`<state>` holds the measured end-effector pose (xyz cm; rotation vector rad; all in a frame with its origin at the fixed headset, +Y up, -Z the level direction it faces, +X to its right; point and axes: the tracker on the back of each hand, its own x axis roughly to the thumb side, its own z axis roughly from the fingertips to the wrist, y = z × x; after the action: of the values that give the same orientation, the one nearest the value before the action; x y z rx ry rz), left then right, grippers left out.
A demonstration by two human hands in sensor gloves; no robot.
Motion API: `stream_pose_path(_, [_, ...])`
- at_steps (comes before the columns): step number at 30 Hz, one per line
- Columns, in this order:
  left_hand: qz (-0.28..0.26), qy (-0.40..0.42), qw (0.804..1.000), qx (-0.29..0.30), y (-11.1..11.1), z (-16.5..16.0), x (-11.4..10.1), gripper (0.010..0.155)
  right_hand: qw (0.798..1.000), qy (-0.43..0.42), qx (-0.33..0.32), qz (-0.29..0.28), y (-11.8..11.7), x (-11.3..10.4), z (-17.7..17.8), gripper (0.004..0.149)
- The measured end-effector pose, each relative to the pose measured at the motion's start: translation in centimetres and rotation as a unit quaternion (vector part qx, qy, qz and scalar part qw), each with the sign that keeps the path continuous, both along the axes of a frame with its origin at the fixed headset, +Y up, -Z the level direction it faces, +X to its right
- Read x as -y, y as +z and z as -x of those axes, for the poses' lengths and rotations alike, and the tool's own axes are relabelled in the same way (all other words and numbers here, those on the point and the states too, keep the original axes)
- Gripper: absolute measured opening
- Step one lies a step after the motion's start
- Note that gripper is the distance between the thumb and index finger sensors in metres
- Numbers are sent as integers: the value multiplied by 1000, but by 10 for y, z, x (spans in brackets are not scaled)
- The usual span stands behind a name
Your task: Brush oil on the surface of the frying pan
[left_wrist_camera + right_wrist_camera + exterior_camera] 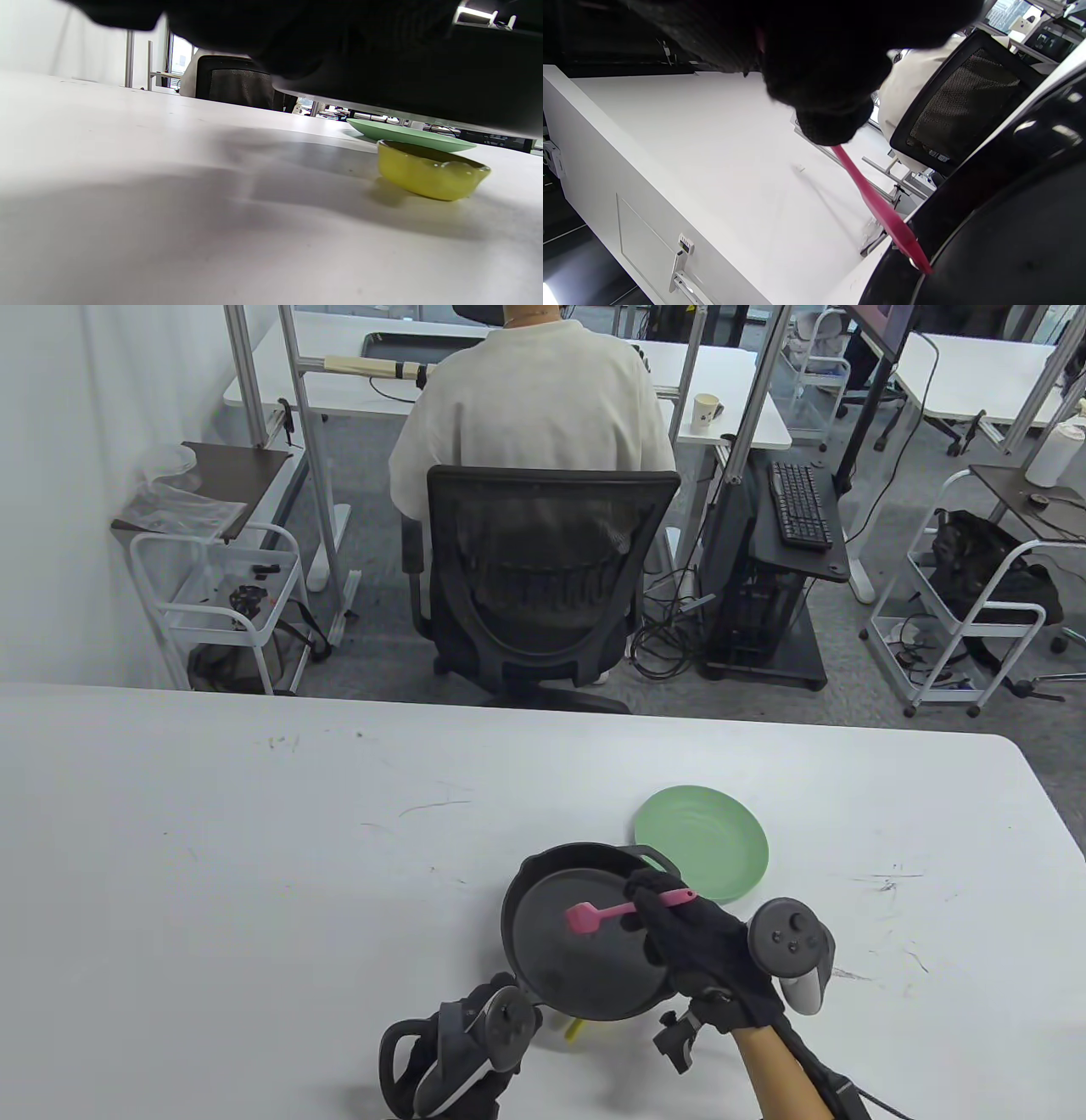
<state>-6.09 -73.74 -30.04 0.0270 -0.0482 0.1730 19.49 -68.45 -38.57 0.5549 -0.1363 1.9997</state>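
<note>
Above the frying pan (585, 946), the right hand (704, 946) reaches in from the pan's right side, gloved in black knit, its grip clamped on the thin handle of a pink silicone brush (607, 914). The brush slants down from the fingertips (835, 118) toward the pan's flat floor, its square head over the middle of the pan. The pan is round, black and matte, with a low rim and a loop handle on the far side. At the pan's near-left edge the left hand (462, 1052) sits under its tracker; I cannot tell how its grip stands. Beneath the pan's near edge a small yellow glossy dish (430, 173) rests on the white bench (254, 899). Just beyond the pan's far-right rim lies a shallow, smooth, pale green plate (708, 836).
</note>
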Motion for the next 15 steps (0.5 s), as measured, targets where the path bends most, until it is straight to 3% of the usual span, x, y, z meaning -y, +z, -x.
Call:
stream_pose_path(10, [-9, -9, 1000, 13, 1, -6, 0, 63, 997, 36, -49, 42, -1, 12, 32, 51])
stream_pose_path(15, [-11, -17, 1000, 18, 2, -7, 0, 63, 997, 42, -46, 49, -3, 14, 31, 53])
